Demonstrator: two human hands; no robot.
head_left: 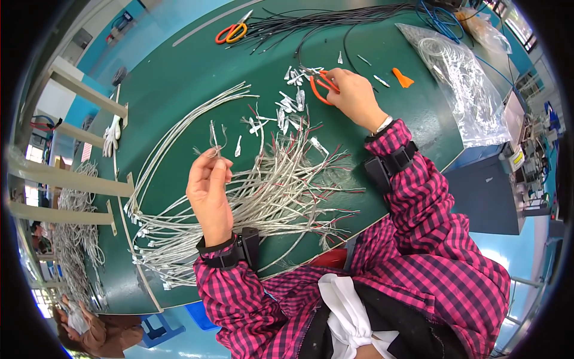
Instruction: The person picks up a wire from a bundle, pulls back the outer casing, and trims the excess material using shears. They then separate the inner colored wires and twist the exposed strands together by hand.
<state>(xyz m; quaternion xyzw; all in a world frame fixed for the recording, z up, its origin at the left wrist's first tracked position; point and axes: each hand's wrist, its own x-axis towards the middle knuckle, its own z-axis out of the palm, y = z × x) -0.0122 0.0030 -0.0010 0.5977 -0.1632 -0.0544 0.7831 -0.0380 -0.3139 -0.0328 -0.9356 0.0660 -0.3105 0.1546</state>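
My left hand (209, 185) is raised over the table, thumb and fingers pinching the frayed end of a thin cable (215, 136), whose loose strands stick up. In my right hand (356, 99) are orange-handled cutters (321, 85), their dark jaws pointing away to the left among small white scraps (289, 106). Whether the jaws touch a scrap is too small to tell. Beneath and right of my left hand spreads a large bundle of pale grey cables (269, 200), its stripped ends showing red and dark wires. Several separate pale cables (173, 128) curve along the left.
Scissors (233, 33) lie at the back beside black cables (335, 21). A clear plastic bag (460, 84) and an orange piece (403, 78) are to the right. Metal brackets (89, 99) line the left edge, near a white glove (112, 136). Another person (98, 329) sits lower left.
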